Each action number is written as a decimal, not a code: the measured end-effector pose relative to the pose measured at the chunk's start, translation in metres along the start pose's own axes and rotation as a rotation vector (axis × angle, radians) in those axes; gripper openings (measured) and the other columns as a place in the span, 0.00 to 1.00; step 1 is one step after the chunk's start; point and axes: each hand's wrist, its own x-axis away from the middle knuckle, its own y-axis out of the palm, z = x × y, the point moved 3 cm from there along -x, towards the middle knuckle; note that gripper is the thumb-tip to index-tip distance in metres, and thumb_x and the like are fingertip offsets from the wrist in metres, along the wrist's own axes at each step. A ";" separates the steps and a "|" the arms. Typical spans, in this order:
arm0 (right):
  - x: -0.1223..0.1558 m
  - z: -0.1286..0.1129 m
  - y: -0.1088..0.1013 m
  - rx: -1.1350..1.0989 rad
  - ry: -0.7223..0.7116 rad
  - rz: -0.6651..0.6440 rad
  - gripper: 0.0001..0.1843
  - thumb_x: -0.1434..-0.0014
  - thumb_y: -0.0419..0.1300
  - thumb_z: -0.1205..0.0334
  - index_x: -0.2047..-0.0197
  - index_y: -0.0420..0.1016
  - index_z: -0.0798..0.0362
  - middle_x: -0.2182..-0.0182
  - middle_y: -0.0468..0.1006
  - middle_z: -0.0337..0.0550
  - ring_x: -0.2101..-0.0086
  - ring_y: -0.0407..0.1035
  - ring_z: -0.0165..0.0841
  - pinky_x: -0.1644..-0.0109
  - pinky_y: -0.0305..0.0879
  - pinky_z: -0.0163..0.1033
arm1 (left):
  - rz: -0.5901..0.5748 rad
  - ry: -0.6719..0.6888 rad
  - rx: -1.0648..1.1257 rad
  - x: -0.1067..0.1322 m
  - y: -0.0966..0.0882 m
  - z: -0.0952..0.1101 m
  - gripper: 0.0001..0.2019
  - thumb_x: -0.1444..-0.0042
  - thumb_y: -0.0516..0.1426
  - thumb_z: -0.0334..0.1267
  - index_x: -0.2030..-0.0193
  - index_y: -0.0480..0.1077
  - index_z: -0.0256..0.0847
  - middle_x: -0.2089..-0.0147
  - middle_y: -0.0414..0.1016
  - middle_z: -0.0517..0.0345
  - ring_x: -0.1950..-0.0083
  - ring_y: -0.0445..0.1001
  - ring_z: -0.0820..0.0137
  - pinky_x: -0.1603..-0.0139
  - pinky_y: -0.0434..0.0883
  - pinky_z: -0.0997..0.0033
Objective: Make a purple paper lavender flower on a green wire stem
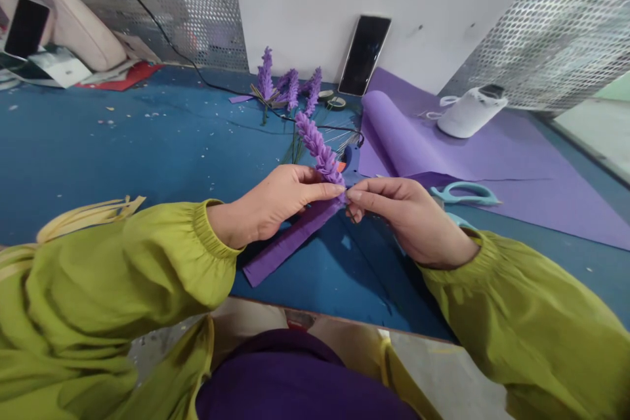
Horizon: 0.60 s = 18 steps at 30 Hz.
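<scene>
While left fingers (322, 192) pinch flower (317, 146), nearly closed

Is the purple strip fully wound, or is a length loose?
A length is loose: the strip stretches straight from the base of the flower, past the left hand, its far end unheld.

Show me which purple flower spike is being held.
The frontmost purple spike, pinched in the left hand; the other purple spikes sit farther back on the blue table, untouched.
</scene>
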 end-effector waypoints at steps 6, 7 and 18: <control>0.000 0.001 0.001 0.000 0.048 0.046 0.14 0.52 0.70 0.51 0.73 0.78 0.54 0.79 0.74 0.37 0.75 0.66 0.28 0.65 0.63 0.36 | 0.022 -0.023 -0.059 -0.001 -0.003 -0.003 0.14 0.54 0.66 0.47 0.64 0.77 0.41 0.67 0.75 0.62 0.71 0.63 0.77 0.70 0.55 0.73; 0.000 0.000 0.001 0.027 0.037 0.044 0.15 0.52 0.70 0.50 0.73 0.78 0.54 0.79 0.74 0.37 0.75 0.66 0.28 0.65 0.63 0.36 | 0.028 -0.029 -0.075 0.000 -0.003 -0.003 0.14 0.54 0.67 0.47 0.64 0.77 0.41 0.67 0.75 0.62 0.71 0.63 0.77 0.70 0.55 0.73; -0.020 -0.011 -0.049 1.162 -0.516 0.272 0.14 0.35 0.54 0.58 0.54 0.79 0.49 0.56 0.80 0.47 0.59 0.73 0.41 0.56 0.65 0.45 | 0.044 -0.074 0.048 -0.007 -0.015 0.002 0.11 0.53 0.67 0.43 0.64 0.78 0.41 0.64 0.78 0.59 0.65 0.73 0.75 0.64 0.63 0.73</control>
